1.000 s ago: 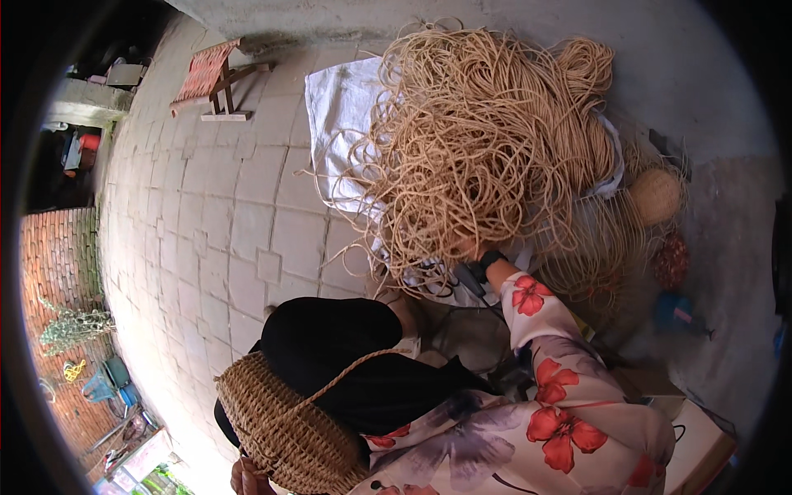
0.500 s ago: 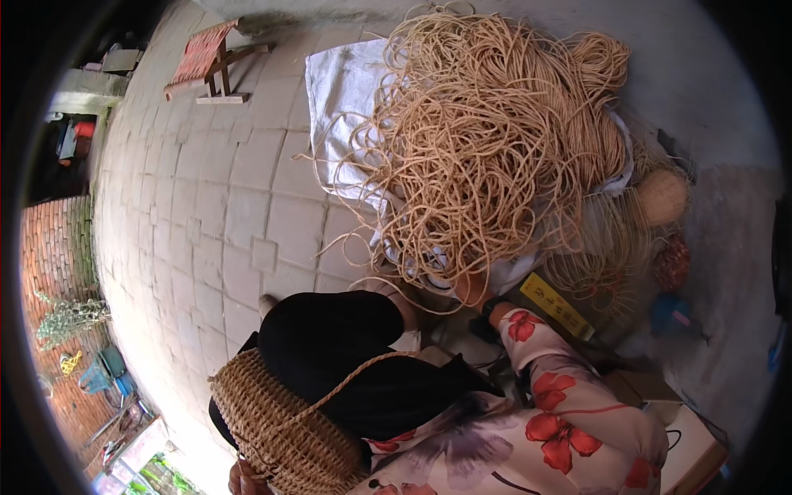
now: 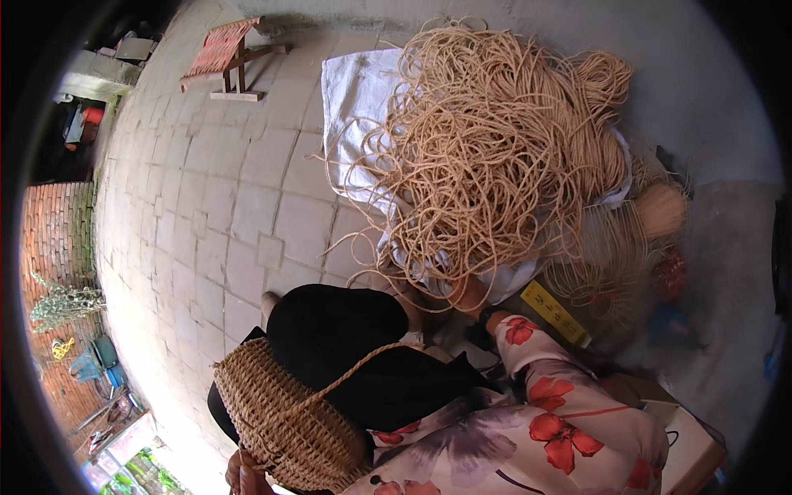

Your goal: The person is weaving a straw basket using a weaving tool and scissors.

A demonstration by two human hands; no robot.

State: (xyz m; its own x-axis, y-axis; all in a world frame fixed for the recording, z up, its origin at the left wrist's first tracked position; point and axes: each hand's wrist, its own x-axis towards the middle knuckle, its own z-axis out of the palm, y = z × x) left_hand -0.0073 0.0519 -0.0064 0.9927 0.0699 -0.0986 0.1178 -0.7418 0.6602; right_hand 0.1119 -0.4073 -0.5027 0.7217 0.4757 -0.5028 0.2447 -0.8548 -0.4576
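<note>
Against your black-clad leg (image 3: pixel 338 322), the woven basket (image 3: pixel 289 421) seems light, springy, best held by its edge, where your left hand (image 3: pixel 246 476) curls, grip unclear. Ahead, the cord pile (image 3: pixel 503 148) (limp, apt to snag) hides your right hand's (image 3: pixel 464 294) fingertips; I cannot tell their hold.

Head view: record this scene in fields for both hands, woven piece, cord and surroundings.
left hand: at the lower-left edge of the woven piece
right hand: at the near edge of the cord pile, partly hidden
woven piece: tan, one cord trailing over black cloth
cord pile: tangled, on a white sheet
surroundings: red-seated stool upper left, yellow panel right of right hand
</note>
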